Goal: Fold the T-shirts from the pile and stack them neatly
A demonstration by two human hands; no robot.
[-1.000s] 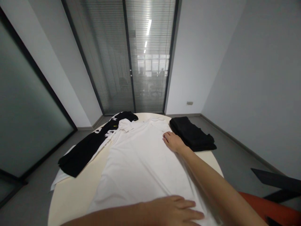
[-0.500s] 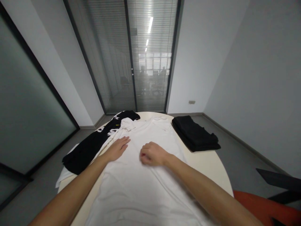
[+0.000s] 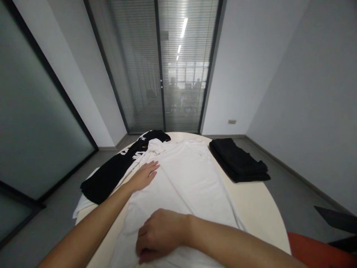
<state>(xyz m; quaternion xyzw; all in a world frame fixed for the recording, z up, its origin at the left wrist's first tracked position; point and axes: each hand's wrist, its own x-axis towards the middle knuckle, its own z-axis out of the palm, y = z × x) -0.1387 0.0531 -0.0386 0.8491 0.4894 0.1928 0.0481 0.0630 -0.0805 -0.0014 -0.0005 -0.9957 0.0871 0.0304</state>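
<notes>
A white T-shirt [image 3: 195,178] lies spread over the round table, a few creases running along it. My left hand [image 3: 143,176] rests flat on its left side, fingers stretched out and a little apart. Closer to me, my right hand [image 3: 161,232] is low over the shirt's near part, its fingers curled under. Whether cloth is pinched in those fingers is hidden by the back of the hand. Left of the shirt lies a black garment with white lettering [image 3: 111,175], partly over some white cloth [image 3: 82,204].
A folded black garment stack [image 3: 237,160] sits on the right side of the cream table [image 3: 259,201]. An orange chair [image 3: 315,247] stands at the lower right. Beyond the table are a glass door with blinds [image 3: 181,93] and grey walls [image 3: 292,93].
My right hand has come from the shirt's middle toward me, fingers still curled. My left hand stays at the same place on the shirt. The view has shifted slightly.
</notes>
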